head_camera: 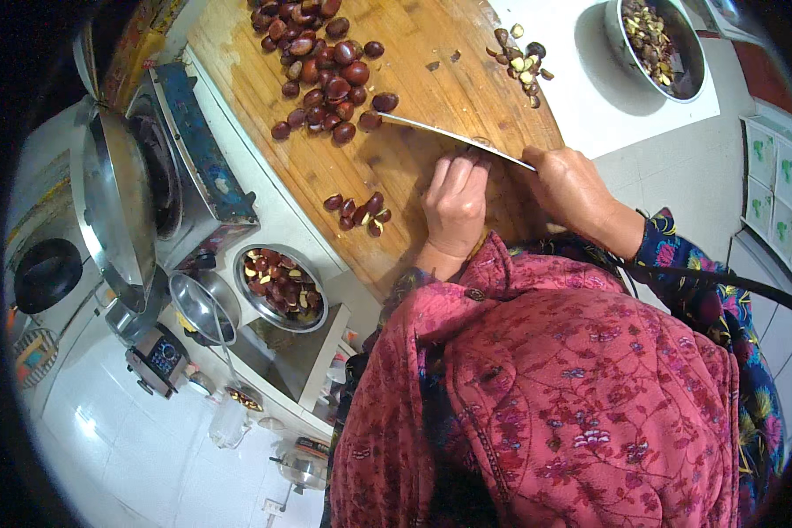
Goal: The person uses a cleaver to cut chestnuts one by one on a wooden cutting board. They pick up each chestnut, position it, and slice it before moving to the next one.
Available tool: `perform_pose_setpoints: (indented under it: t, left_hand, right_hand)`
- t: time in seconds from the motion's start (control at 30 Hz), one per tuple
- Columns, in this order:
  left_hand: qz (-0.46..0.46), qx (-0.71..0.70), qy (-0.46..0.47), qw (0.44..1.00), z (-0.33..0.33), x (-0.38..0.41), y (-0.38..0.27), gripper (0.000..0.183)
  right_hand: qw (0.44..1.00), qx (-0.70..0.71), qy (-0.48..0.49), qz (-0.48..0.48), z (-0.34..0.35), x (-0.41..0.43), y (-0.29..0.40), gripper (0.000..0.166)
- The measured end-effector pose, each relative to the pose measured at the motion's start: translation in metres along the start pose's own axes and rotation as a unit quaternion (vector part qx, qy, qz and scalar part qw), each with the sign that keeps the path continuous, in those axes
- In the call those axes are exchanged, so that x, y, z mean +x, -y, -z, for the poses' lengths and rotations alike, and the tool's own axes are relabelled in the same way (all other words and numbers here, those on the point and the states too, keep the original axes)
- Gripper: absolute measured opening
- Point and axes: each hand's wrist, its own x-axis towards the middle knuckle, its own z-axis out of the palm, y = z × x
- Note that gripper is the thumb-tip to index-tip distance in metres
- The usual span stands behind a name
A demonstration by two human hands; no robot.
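Note:
My right hand [571,188] grips the handle end of a kitchen knife [452,137], seen nearly edge-on over a wooden cutting board [409,178]. Bent fingers of my left hand [459,198] rest on the board close below the blade, around a chestnut [480,141] that is mostly hidden. A large pile of whole brown chestnuts [333,86] covers the board's far left part. Nearer, to the left of my left hand, lies a small group of cut chestnuts [363,214]. More cut pieces [525,65] lie at the board's right edge.
A metal pot [701,63] with chestnut pieces stands at the back right. Left of the board, a steel bowl [322,310] holds cut chestnuts beside an empty-looking strainer or bowl [195,303]. A gas stove [201,145] and a large metal wok or lid [115,204] are further left.

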Motion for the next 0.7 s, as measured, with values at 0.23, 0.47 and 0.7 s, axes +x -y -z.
perform_pose_setpoints:
  t: [0.23, 0.47, 0.7]
  left_hand:
    - [-0.026, -0.058, -0.094, 0.994, -0.011, -0.004, 0.009, 0.015]
    - [0.001, -0.077, -0.079, 0.994, -0.009, -0.003, 0.008, 0.015]
    - [0.039, -0.076, -0.053, 0.995, -0.007, 0.000, 0.003, 0.015]
  right_hand:
    - [0.985, 0.129, -0.117, -0.019, 0.003, -0.028, -0.039, 0.021]
    - [0.988, 0.124, -0.086, -0.042, 0.006, -0.067, -0.039, 0.021]
    - [0.982, 0.154, -0.061, -0.089, 0.004, -0.075, -0.043, 0.016]
